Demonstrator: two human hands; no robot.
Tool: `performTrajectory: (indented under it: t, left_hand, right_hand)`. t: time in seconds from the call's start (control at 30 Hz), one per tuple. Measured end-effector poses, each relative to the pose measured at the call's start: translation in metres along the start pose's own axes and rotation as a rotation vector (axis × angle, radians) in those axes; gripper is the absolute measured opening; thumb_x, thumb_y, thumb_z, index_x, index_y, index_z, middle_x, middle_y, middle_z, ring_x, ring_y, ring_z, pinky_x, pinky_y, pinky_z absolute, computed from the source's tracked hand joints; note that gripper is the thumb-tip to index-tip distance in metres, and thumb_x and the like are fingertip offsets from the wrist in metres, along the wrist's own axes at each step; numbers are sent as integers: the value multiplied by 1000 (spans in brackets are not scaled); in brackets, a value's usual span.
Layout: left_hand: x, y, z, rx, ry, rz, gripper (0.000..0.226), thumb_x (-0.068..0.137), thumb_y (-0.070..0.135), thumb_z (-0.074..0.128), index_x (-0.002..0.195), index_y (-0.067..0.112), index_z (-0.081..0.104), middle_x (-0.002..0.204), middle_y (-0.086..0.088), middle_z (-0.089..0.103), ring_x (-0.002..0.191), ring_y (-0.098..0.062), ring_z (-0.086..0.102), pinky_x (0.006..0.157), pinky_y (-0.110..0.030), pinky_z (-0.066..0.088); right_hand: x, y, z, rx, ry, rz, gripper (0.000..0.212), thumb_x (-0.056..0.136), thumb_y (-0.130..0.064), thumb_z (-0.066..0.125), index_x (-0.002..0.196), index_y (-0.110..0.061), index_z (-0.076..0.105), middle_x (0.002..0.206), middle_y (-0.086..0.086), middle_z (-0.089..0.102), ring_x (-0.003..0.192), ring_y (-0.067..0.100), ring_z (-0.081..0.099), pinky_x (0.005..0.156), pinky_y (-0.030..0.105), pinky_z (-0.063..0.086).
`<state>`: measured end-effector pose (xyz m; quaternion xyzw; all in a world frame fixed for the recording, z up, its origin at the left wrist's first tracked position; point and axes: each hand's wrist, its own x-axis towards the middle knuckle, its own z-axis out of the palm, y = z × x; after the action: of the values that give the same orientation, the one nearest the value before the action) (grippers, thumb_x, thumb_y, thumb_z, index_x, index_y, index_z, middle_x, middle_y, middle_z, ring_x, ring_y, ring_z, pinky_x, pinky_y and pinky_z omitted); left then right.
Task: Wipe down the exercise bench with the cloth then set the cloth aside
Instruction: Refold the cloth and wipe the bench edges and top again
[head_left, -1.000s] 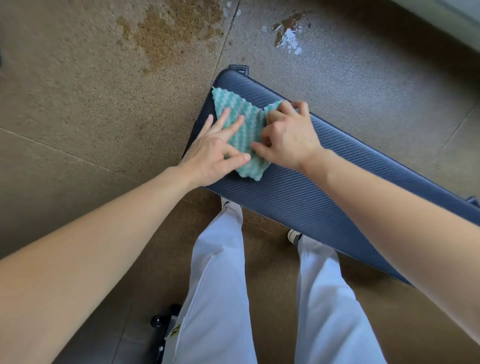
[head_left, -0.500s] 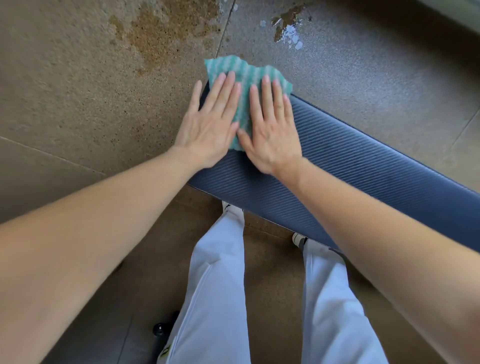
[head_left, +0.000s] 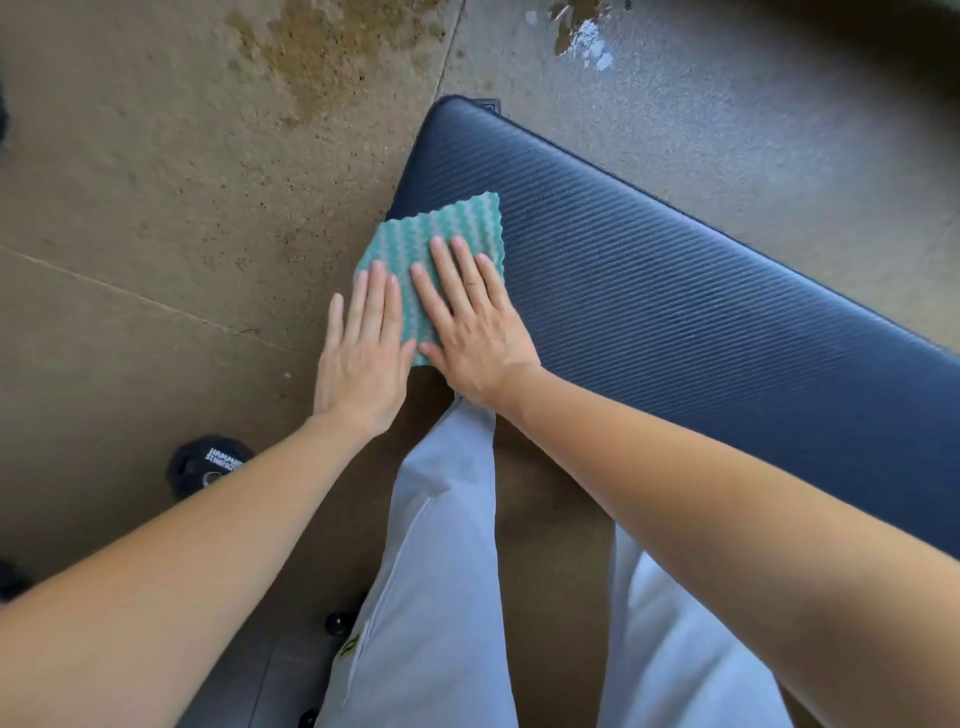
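Note:
The dark blue ribbed exercise bench (head_left: 675, 291) runs from upper centre to the right edge. A teal and white wavy cloth (head_left: 447, 228) lies flat at the bench's near left corner, partly hanging past the edge. My left hand (head_left: 363, 353) and my right hand (head_left: 467, 322) lie side by side with straight fingers, both pressing down on the cloth. The near part of the cloth is hidden under my palms.
Brown speckled floor (head_left: 156, 208) surrounds the bench, with a wet stain (head_left: 582, 31) at the top. A black weight plate (head_left: 208, 465) lies on the floor at the left, beside my left forearm. My legs in white trousers (head_left: 441, 571) stand below the bench edge.
Both flat hands have dragged the cloth back from the bench's far end toward its near left corner. One second ago my right hand's fingers were curled on the cloth; they lie straight now.

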<state>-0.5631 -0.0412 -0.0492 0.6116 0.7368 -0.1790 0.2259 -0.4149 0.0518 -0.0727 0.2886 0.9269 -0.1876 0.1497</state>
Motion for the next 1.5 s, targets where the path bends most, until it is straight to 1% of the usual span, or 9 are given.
performTrajectory:
  t: [0.13,0.3,0.4,0.63,0.8,0.93,1.1,1.2,1.5]
  left_hand:
    - [14,9,-9,29,43,27,73,108,40,29,162,-2,3,170,-24,3,160,-34,2,129,-53,7]
    - [97,51,-35,125,177,176,73,109,43,24,161,-2,0,170,-25,1,159,-37,1,130,-51,5]
    - [119,95,-42,166,194,215,79,107,49,22,160,-5,0,169,-29,0,159,-41,1,130,-52,8]
    - [95,220,-26,85,196,281,79,106,52,23,162,2,0,168,-32,3,157,-46,4,126,-61,13]
    - [73,308,-14,67,150,485,74,105,57,25,165,21,2,169,-29,2,158,-45,2,126,-63,6]
    - [51,345,-1,97,92,667,72,106,56,26,165,24,2,171,-23,0,159,-41,1,127,-60,4]
    - [45,328,5,127,103,730,70,108,52,24,166,19,2,173,-16,0,160,-32,1,129,-52,3]
    - [46,294,4,131,127,649,69,110,50,23,165,14,1,173,-15,-1,160,-29,0,130,-49,5]
    - [47,121,-7,172,123,349,69,110,44,22,164,9,-4,172,-18,-4,160,-32,-3,129,-55,9]
  right_hand:
    - [-3,20,1,29,26,-1,73,107,-56,21,164,-14,5,171,16,2,158,35,-1,128,49,1]
    - [-8,80,-12,53,98,226,70,108,-53,19,163,-10,11,170,20,6,158,36,3,128,50,5]
    - [-32,120,-14,46,98,270,69,109,-51,18,164,-10,11,170,20,7,158,35,4,128,50,7]
    - [-137,182,3,-11,69,375,66,109,-44,22,163,-9,11,170,18,7,155,46,3,126,55,1]
    - [-232,208,23,-17,39,535,66,106,-33,35,163,-8,12,171,13,10,156,43,6,123,60,1]
    - [-293,197,36,15,-26,682,69,104,-31,38,163,-7,10,171,15,10,156,42,8,124,61,7]
    - [-284,167,44,84,44,772,67,99,-23,46,158,1,25,167,21,21,155,38,16,125,54,14]
    - [-251,162,43,165,127,637,66,102,-24,46,159,0,23,167,22,18,156,39,13,127,52,12]
    - [-96,83,21,157,126,352,67,107,-39,31,162,-3,15,169,21,11,157,40,6,126,57,8]
